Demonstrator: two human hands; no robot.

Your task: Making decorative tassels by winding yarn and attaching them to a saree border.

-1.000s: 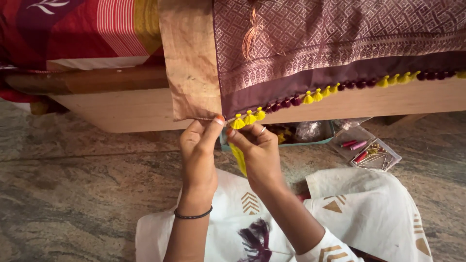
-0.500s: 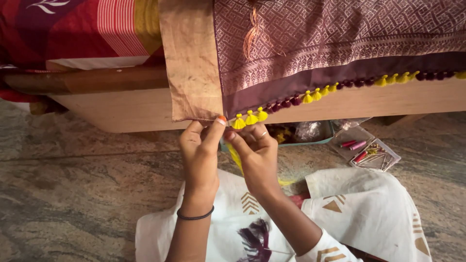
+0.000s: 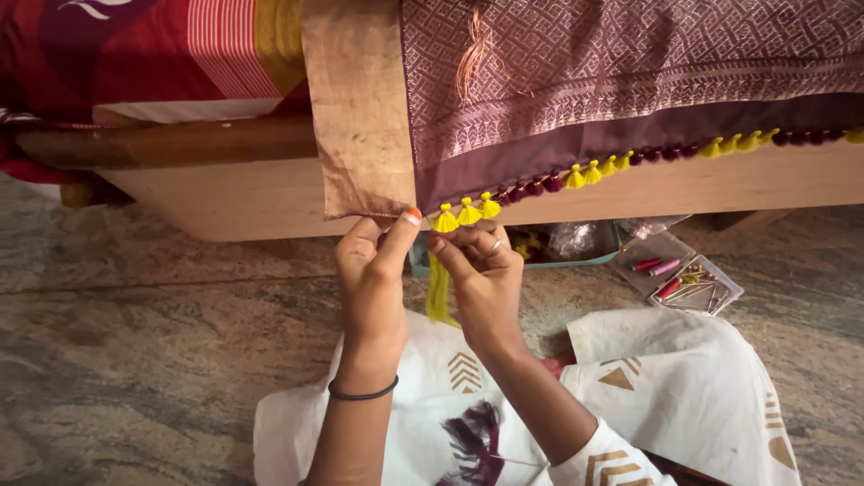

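In the head view, the left hand (image 3: 373,270) pinches the lower corner of the maroon woven cloth (image 3: 630,63), where its golden-brown border strip (image 3: 360,108) ends. The thumb and forefinger are closed on the hem itself, and the other fingers curl behind it. The right hand (image 3: 481,274) is just beside it, its fingertips (image 3: 445,247) closed on yellow thread directly under the three yellow tassels (image 3: 466,212) at the hem. A hank of yellow thread (image 3: 438,290) hangs down from this hand, between the two wrists. I cannot tell whether a needle is held too; it is too small to see.

The cloth hangs over the edge of a wooden cot frame (image 3: 225,193). Along its hem runs a row of tassels, dark maroon ones (image 3: 531,187) alternating with yellow groups, up to the right side. On the stone floor (image 3: 135,333), near the right hand, lie a teal tray (image 3: 549,256) and a clear plastic box of small tools (image 3: 693,286). White printed fabric (image 3: 675,387) covers the person's lap.

The risks, as I judge them: if the left pinch slips, the hem loses tension and the new knot can sit loose or crooked against its neighbours. If the right hand pulls too hard, the thin thread may snap or pucker the hem. The loose hank could also tangle with the finished tassels, because it hangs so near to them.
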